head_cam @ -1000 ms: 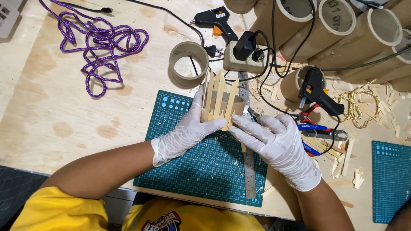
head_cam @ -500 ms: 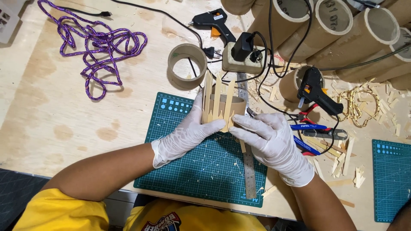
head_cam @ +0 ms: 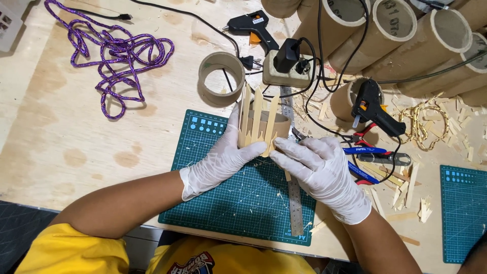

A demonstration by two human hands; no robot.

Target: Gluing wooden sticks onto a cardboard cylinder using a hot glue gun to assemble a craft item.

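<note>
At the far left of the plywood table [head_cam: 61,147] lay one purple cord [head_cam: 109,56], looped loosely on itself. Right of it stood one short cardboard ring [head_cam: 221,77], open end up, just beyond the top edge of the green cutting mat [head_cam: 228,203]; a second mat [head_cam: 464,213] of the same kind showed at the right edge.

Over the near mat the left hand [head_cam: 220,160], in a white glove, came in from the lower left with its palm turned inward. Its fingers were curled round the left side of a cardboard tube section [head_cam: 264,127] faced with pale wooden sticks [head_cam: 257,114], about four of them visible, pointed at the tips. The tube sat above the mat's upper edge, between the two hands. The right hand [head_cam: 322,170], also gloved, reached in from the lower right; its fingers were spread and only lightly bent, the fingertips pressing the tube's lower right side and one stick there.

One steel ruler [head_cam: 293,193] ran down the mat beneath the right hand. Two black glue guns were out: one [head_cam: 251,28] near the top, one [head_cam: 373,106] to the right. A power strip [head_cam: 286,71] sat between them. At least five long cardboard tubes [head_cam: 401,38] lay stacked top right, and wood offcuts [head_cam: 411,187] littered the right side.
</note>
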